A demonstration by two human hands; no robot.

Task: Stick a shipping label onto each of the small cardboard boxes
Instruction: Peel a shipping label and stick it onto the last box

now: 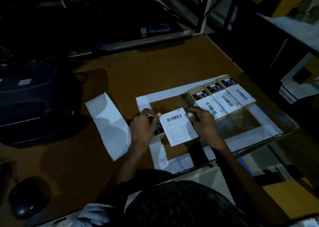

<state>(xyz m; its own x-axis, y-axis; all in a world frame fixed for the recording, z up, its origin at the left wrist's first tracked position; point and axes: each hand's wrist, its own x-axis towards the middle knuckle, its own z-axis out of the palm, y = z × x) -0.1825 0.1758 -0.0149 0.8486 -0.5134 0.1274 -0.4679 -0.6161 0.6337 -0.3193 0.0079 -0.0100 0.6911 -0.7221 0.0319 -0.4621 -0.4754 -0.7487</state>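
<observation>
The room is dim, and much of what lies beyond the table [155, 68] is lost in shadow: the far left is a dark mass where only a black printer-like machine [34, 104] can be made out, and the shelving behind it shows just pale frame edges. The small cardboard box [159, 129] being worked on is almost wholly hidden; only a strip of its black printed side shows, just left of the shipping label [179, 125] that covers its top. The label's fine print is too small to read; a barcode near its upper edge is clear.

The left hand [144, 125] sits at the label's upper left corner, fingers curled, thumb and fingertips pinching the label edge against the box. The right hand [202, 121] is at the label's right edge, fingers bent and pressing down beside the upper right corner; whether it pinches the paper or only presses on it cannot be told, as the hand covers that edge.

Right of the label and farther from the person, three labelled boxes [222, 95] stand side by side, touching, each with a white barcode label and a black panel at its far end. All of these rest within a rectangle of white tape [167, 93] marked on the table. Left of the label lies a long white backing strip [108, 125], partly shadowed by the left forearm. A dark computer mouse [27, 197] sits well to the lower left of the label, near the table's edge.
</observation>
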